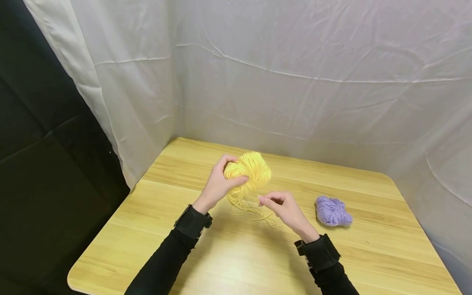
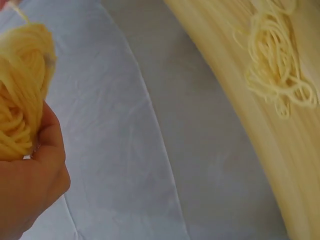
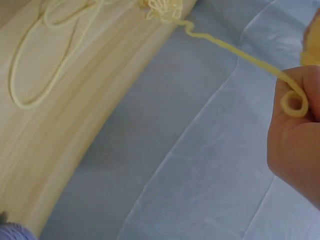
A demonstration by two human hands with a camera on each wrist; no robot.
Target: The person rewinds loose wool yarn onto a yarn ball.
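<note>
My left hand [image 1: 221, 182] grips a loose bundle of yellow yarn [image 1: 250, 170] above the wooden table [image 1: 155, 229]; the left wrist view shows the same yellow yarn [image 2: 20, 115] held against my palm [image 2: 30, 185]. My right hand [image 1: 276, 204] pinches a strand of yellow yarn [image 3: 295, 102] just below the bundle. The strand [image 3: 225, 47] runs off from my fingers. Loose loops of yellow yarn [image 1: 254, 213] lie on the table between my hands, seen also as a tangle [image 2: 277, 65] and as a long loop [image 3: 45, 65].
A small purple yarn skein [image 1: 332, 211] lies on the table to the right of my right hand; its edge [image 3: 15, 232] shows in the right wrist view. White cloth [image 1: 295, 82] hangs behind and beside the table. A dark area [image 1: 44, 164] lies to the left.
</note>
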